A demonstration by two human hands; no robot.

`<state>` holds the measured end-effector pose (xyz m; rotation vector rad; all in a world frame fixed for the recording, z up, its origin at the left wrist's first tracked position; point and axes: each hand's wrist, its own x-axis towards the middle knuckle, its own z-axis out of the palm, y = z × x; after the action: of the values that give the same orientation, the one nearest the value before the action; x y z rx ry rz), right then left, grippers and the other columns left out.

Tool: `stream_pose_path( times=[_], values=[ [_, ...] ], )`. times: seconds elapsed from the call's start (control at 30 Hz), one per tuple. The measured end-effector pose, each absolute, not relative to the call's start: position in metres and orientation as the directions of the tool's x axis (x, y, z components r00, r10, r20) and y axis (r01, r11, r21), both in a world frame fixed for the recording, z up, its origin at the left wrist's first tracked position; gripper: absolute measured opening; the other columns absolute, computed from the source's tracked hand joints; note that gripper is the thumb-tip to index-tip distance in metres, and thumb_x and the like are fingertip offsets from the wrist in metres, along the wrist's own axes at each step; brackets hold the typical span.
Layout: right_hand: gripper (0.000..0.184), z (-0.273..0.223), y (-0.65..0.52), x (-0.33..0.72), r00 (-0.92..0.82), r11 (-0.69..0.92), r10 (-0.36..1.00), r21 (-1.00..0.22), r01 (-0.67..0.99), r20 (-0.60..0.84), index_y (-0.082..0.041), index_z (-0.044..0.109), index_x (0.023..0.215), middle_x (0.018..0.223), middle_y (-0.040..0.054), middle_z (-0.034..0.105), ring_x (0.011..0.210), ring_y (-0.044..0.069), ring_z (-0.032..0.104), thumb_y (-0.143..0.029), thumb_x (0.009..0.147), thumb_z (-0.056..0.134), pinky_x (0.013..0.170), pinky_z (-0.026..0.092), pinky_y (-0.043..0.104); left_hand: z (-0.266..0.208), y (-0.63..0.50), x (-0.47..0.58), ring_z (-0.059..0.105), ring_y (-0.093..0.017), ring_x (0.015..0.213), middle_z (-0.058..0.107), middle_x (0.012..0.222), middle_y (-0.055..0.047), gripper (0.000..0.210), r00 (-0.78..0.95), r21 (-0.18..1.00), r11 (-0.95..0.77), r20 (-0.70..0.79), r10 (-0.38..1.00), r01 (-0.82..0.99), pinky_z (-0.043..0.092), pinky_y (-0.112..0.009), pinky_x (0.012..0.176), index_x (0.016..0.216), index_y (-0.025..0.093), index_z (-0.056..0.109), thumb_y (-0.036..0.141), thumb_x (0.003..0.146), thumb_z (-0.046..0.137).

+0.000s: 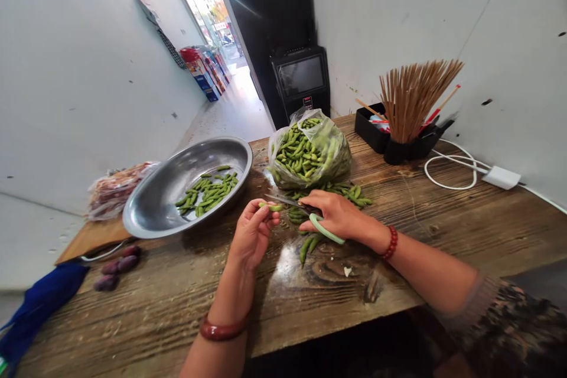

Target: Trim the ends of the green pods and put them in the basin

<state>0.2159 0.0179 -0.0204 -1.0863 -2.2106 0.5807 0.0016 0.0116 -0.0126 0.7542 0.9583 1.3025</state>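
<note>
My left hand (256,233) pinches a green edamame pod (271,207) between thumb and fingers above the table. To its right, my right hand (333,215) is closed around scissors (325,229) with pale green handles, their blades pointing left toward the pod. Loose edamame pods (305,248) lie on the wood beneath and beyond my right hand. Behind them stands a clear plastic bag (339,156) full of pods, its top open. At the left, a wide steel basin (150,204) holds a smaller heap of pods.
Wooden table (177,319) against white walls. Back right: black holder (396,150) with many wooden skewers (410,100), and a white cable with adapter (500,177). Left: dark purple roots or fruits (117,267), a plastic-wrapped bundle (117,192) and blue cloth (48,295).
</note>
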Motion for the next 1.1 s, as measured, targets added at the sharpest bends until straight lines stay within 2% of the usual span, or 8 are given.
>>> stream_pose_path(
  times=[0.17,0.37,0.53,0.67,0.83,1.1],
  values=[
    [0.049,-0.023,0.014,0.214,-0.499,0.602,0.792,-0.586,0.543,0.351,-0.017,0.062,0.116,0.095,0.0053,0.061,0.08,0.016,0.059,-0.038,0.074,0.077,0.073,0.046,0.027,-0.012,0.012,-0.001,0.066,-0.008,0.068,0.068,0.076,0.002,0.025,-0.04,0.834,0.101,-0.146,0.988,-0.542,0.055,-0.016,0.065,0.083,0.017,0.059,0.015,0.066,0.078],
    [0.047,-0.024,0.014,0.213,-0.503,0.615,0.783,-0.585,0.53,0.367,-0.015,0.062,0.114,0.093,0.0054,0.06,0.076,0.016,0.057,-0.039,0.075,0.076,0.071,0.046,0.027,-0.012,0.01,0.003,0.066,-0.009,0.072,0.067,0.079,0.003,0.026,-0.017,0.839,0.116,-0.148,0.989,-0.532,0.055,-0.018,0.069,0.083,0.02,0.057,0.016,0.066,0.077],
    [0.042,-0.019,0.014,0.214,-0.5,0.624,0.775,-0.586,0.517,0.385,-0.016,0.063,0.111,0.09,0.0043,0.059,0.074,0.015,0.056,-0.035,0.076,0.076,0.069,0.045,0.026,-0.017,0.007,0.008,0.057,-0.006,0.056,0.066,0.076,0.002,0.026,0.066,0.909,0.158,-0.143,0.987,-0.386,0.045,-0.016,0.05,0.083,0.019,0.056,0.021,0.068,0.076],
    [0.042,-0.017,0.014,0.216,-0.53,0.642,0.76,-0.561,0.523,0.376,-0.017,0.063,0.114,0.094,0.0048,0.061,0.082,0.016,0.059,-0.031,0.076,0.076,0.073,0.046,0.026,-0.019,0.005,0.01,0.049,-0.005,0.051,0.063,0.072,0.0,0.023,0.097,0.945,0.139,-0.114,0.989,-0.296,0.035,-0.015,0.044,0.084,0.015,0.062,0.029,0.072,0.075],
    [0.046,-0.019,0.014,0.216,-0.538,0.648,0.757,-0.54,0.537,0.372,-0.019,0.061,0.117,0.098,0.0052,0.061,0.085,0.017,0.06,-0.033,0.076,0.076,0.073,0.046,0.026,-0.02,0.005,0.009,0.04,-0.003,0.048,0.059,0.068,0.001,0.023,0.071,0.979,0.074,-0.062,0.996,-0.191,0.025,-0.016,0.042,0.082,0.015,0.066,0.034,0.073,0.074],
    [0.054,-0.015,0.012,0.216,-0.529,0.639,0.765,-0.531,0.556,0.367,-0.02,0.059,0.12,0.099,0.0045,0.06,0.084,0.017,0.059,-0.035,0.072,0.079,0.072,0.045,0.027,-0.022,0.005,0.006,0.034,-0.006,0.049,0.059,0.068,0.002,0.025,0.024,0.998,-0.025,0.023,0.999,0.05,0.024,-0.021,0.046,0.091,0.016,0.071,0.036,0.075,0.07]
  ],
)
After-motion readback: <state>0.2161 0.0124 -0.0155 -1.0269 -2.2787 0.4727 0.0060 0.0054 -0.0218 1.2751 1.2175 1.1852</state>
